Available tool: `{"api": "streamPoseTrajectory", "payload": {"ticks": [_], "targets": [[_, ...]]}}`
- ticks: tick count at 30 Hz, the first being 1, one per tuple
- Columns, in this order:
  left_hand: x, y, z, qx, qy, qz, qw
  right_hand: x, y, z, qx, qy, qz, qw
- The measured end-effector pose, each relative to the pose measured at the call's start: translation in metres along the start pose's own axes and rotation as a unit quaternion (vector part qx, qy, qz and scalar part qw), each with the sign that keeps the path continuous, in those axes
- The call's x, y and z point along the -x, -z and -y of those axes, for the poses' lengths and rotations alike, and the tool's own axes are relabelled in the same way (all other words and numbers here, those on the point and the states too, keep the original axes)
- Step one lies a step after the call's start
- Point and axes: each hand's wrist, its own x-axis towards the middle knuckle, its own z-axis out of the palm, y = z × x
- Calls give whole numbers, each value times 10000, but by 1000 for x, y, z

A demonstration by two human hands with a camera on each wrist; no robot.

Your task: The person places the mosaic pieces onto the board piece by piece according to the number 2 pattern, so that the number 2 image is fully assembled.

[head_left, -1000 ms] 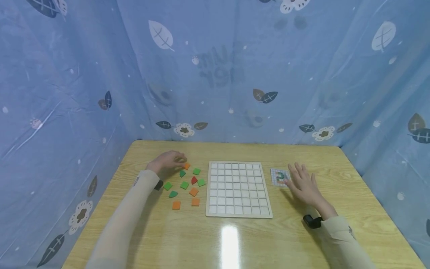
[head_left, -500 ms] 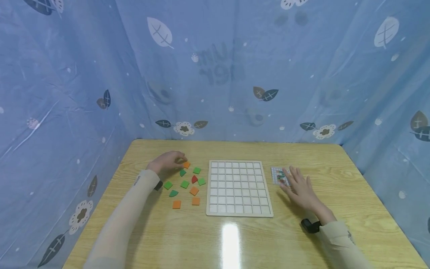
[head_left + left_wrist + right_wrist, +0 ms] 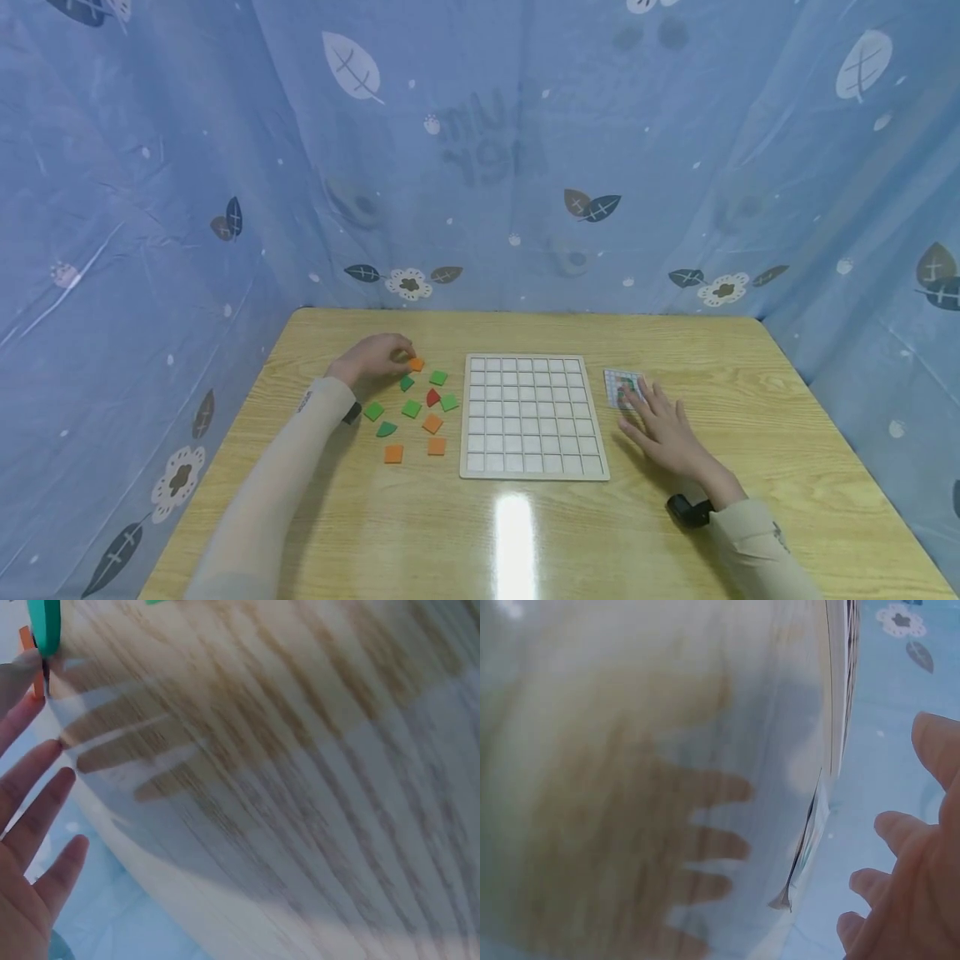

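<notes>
Orange foam is what the left hand (image 3: 371, 362) has its fingertips curled onto: one small orange tile (image 3: 417, 364) at the far end of the loose cluster of tiles (image 3: 412, 410), which lies to the left of the white grid board (image 3: 532, 416). That hand has not shifted over the last second, and whether it truly pinches the tile or only rests on it cannot be told (its wrist view shows straight, spread fingers and an orange edge near a fingertip, no more). The change is on the board's other side: the right hand (image 3: 662, 427) has slid in toward the board's right edge, and its flat, spread fingers now cover the near part of the pattern card (image 3: 619, 385), which a second ago lay almost wholly in view beside them. It grips nothing; the fingers lie straight on the card and the wooden table (image 3: 525, 533). The board holds no tile, so I judge that the work has scarcely begun, with the card being drawn closer or steadied for reading.
</notes>
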Motion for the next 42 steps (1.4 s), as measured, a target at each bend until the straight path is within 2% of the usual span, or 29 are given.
{"api": "streamPoseTrajectory", "payload": {"ticks": [6,13,21,26,34,42], "targets": [[-2,2,-4,-54,-223,-235,9995,5,-3,4,32,15,178,9998],[-5,3,-14,172,60,-361,9992,11,-6,11,-135,57,270,9995],[-13,6,-36,294,-50,-445,9986,14,-6,18,-213,222,377,9988],[-18,2,-46,151,-135,-442,9988,18,-12,21,-400,362,478,9974],[-24,1,-61,-85,-206,-342,9992,20,-17,26,-464,325,629,9964],[-32,-6,-64,-226,-486,-355,9979,22,-16,28,-380,390,626,9966]]}}
